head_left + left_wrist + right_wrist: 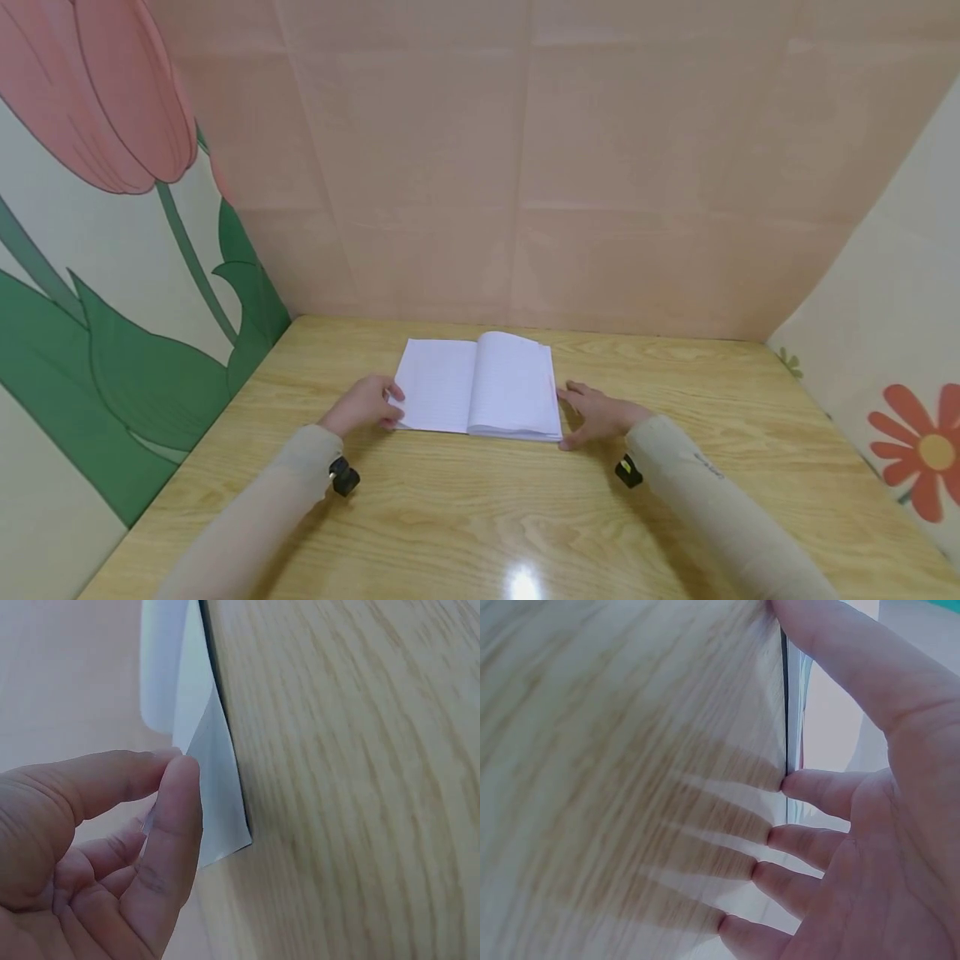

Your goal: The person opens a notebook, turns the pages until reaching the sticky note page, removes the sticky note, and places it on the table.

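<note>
An open notebook (pixel 438 387) with white lined pages lies on the table, its right-hand stack of pages bulging near the spine. At its lower left corner my left hand (pixel 369 404) pinches a page between thumb and finger. The left wrist view shows that page (pixel 196 731) lifted at the corner, apart from the sheet (pixel 225 802) beneath. My right hand (pixel 597 414) rests at the notebook's right edge with its fingers spread. In the right wrist view the right hand's fingertips (pixel 799 784) stand on the wood beside the notebook's dark cover edge (pixel 786 712).
The wooden table (pixel 465 517) extends to a pink-beige backdrop (pixel 525 167) at the rear. A panel with a painted tulip (pixel 112 100) stands on the left, and one with a red flower (pixel 930 450) on the right. Small black devices (pixel 344 477) sit at both wrists.
</note>
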Tool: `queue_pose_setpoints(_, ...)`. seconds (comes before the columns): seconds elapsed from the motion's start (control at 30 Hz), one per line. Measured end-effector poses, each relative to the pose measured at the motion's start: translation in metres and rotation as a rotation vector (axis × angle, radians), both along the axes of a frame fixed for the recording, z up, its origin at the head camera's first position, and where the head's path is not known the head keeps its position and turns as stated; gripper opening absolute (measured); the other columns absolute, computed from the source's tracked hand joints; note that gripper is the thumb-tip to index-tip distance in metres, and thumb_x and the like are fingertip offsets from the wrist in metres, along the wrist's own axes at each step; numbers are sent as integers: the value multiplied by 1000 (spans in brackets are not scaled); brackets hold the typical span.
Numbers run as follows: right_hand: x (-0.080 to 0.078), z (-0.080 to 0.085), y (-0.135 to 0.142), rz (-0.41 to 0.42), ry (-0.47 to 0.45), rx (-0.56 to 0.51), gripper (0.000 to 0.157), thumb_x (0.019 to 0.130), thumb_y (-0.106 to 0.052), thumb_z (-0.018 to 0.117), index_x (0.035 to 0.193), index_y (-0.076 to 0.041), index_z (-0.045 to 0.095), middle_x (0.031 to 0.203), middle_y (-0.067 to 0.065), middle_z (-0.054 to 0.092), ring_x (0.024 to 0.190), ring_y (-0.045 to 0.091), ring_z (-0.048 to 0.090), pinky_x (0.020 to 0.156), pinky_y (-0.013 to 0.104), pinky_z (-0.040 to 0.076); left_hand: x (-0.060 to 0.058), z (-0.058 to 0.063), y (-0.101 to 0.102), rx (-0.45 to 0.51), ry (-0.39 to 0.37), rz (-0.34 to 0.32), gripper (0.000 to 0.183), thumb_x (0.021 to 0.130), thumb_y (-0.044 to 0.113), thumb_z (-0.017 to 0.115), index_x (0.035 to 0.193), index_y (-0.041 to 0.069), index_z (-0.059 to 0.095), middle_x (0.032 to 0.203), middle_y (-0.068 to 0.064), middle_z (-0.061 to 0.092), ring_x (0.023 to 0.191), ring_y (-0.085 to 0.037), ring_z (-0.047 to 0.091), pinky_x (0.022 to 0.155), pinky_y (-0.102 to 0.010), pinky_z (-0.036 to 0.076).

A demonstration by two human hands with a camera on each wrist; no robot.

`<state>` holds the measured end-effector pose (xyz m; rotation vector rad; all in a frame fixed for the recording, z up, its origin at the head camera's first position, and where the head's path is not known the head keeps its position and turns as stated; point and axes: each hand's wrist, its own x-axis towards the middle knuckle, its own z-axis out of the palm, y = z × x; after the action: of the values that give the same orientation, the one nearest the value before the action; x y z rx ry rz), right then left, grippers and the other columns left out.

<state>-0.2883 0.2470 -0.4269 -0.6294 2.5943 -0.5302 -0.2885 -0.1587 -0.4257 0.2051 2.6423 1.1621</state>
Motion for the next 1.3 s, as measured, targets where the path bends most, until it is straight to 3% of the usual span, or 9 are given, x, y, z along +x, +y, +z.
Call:
queue_pose_setpoints(0.5, -1, -2, 2, -8, 7, -1, 102, 79, -41, 78, 151, 1, 21, 156, 31, 9, 143, 49, 10, 111, 65, 16, 5, -3, 4, -32, -52, 19, 24, 79, -4, 71, 100, -5, 61, 69, -8, 56, 58, -14, 62, 59, -26, 54)
queue_pose_setpoints(0.8, -2, -4, 3, -4, 8, 11, 103, 79, -45, 77, 152, 0, 20, 157, 30, 7, 144, 49, 8, 112, 64, 16, 1, -4, 4, -71, -72, 29, 24, 79, -3, 73, 99, -2, 61, 70, -8, 55, 57, -13, 61, 58, -25, 53)
queue_pose_setpoints(1.3, -3, -7, 5, -21, -1, -1, 104, 78, -44, 78, 153, -3, 19, 157, 29, 7, 144, 49, 8, 111, 66, 15, -2, -5, -1, -184, -44, 0, 29, 77, 8, 79, 100, 6, 61, 79, -5, 51, 56, -15, 48, 56, -26, 41)
